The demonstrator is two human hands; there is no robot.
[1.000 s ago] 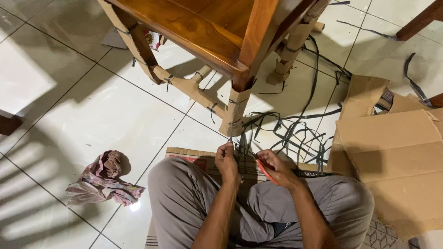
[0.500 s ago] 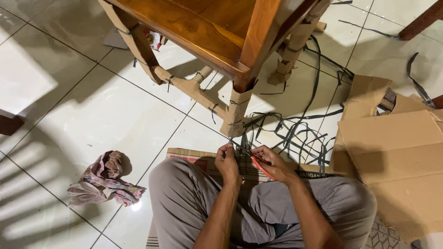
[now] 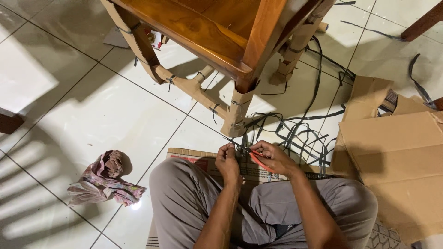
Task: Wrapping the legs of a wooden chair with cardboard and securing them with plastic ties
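Right hand (image 3: 272, 159) has crept fwd and left since a sec ago, closing on left hand (image 3: 227, 161). Left fingers pinch black strap (image 3: 243, 148), which runs up-right toward chair leg (image 3: 237, 110); right fingers clamp orange-handled cutter (image 3: 258, 161) just beside it.

The wooden chair (image 3: 217, 32) is cut off by the top edge, so its seat and back do not show. The red tool (image 3: 258, 161) is mostly hidden inside the right hand (image 3: 274, 159); its kind is not clear. The cardboard sheet (image 3: 401, 161) runs out of the right edge. The person's knees hide the flat cardboard (image 3: 194, 157) under them.
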